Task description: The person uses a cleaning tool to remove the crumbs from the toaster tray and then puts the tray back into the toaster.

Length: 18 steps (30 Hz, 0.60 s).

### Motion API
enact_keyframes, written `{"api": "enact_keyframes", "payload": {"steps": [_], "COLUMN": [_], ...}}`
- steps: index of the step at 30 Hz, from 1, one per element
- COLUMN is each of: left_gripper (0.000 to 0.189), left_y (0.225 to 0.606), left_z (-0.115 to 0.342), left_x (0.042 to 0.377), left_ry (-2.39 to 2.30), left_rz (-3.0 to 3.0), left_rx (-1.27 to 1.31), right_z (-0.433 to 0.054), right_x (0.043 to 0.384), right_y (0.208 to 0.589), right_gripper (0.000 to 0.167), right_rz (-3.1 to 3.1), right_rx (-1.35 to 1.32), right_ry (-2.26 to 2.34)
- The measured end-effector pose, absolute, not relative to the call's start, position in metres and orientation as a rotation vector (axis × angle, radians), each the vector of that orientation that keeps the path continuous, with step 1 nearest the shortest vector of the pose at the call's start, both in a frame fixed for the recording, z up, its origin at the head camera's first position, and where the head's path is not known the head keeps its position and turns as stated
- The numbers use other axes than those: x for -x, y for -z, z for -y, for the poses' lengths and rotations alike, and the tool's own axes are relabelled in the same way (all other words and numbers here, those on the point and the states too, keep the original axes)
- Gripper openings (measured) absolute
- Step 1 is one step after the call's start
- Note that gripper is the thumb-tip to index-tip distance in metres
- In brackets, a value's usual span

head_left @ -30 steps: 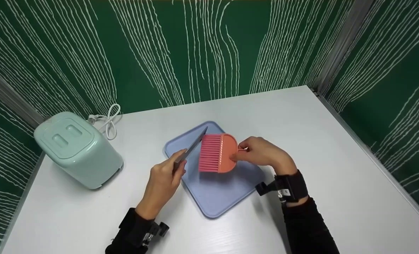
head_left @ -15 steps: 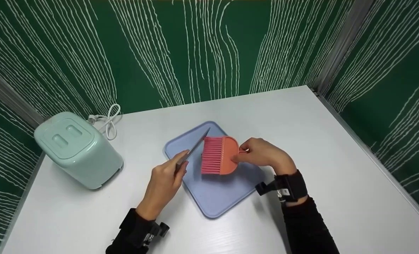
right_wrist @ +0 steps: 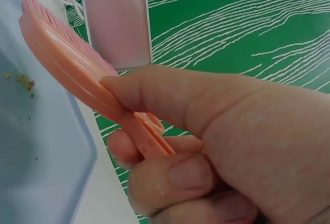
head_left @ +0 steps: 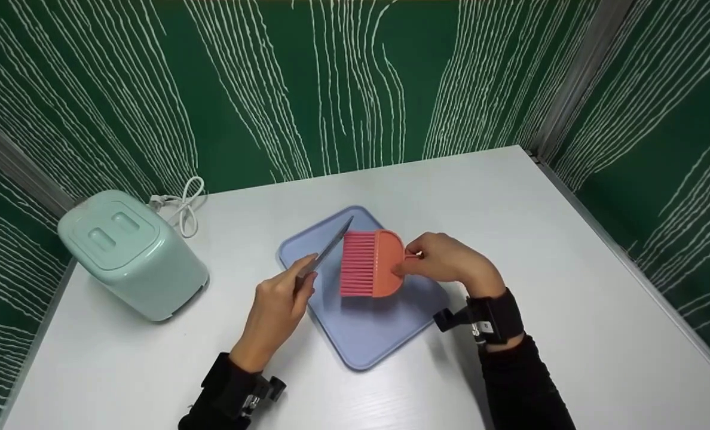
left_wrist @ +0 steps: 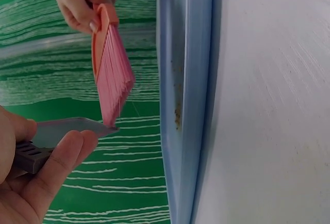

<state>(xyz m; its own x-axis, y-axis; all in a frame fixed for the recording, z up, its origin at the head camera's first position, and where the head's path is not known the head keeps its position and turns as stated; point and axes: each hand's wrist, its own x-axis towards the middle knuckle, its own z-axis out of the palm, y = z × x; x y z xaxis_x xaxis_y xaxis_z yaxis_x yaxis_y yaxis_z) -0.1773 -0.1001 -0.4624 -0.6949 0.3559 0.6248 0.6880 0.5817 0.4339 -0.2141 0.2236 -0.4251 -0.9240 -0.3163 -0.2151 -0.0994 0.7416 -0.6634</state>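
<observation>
My right hand grips a small hand brush by its orange handle, thumb along the head. Its pink bristles point left, over the blue tray. A thin grey dustpan, edge-on in the head view, is held between the thumb and fingers of my left hand. Seen from the right wrist, the dustpan shows a flat face with a raised rim. In the left wrist view the bristle tips meet the dustpan's far edge. Small brownish crumbs lie on the tray below.
A mint-green toaster stands at the left of the white table, its white cord bundled behind it. Green walls with white streaks rise behind the table and at both sides.
The brush has shifted slightly right and toward me since a second ago. The dustpan swung slightly right, then back left. Both hands keep their grip.
</observation>
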Motion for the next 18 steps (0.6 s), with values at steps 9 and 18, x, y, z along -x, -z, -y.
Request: {"api": "enact_keyframes", "payload": {"steps": [9, 18], "left_gripper": [0.032, 0.033], "left_y": [0.4632, 0.4619], "left_z": [0.0991, 0.0991], "left_x": [0.1755, 0.1749], "left_ry": [0.965, 0.949], "left_rz": [2.342, 2.34], "left_rx": [0.847, 0.858], "right_z": [-0.2218, -0.2253], "right_x": [0.215, 0.217], "right_y": [0.4263, 0.4315], "right_gripper": [0.033, 0.03], "right_rz": [-2.64, -2.628], "right_rx": [0.316, 0.276], "right_ry": [0.971, 0.951]}}
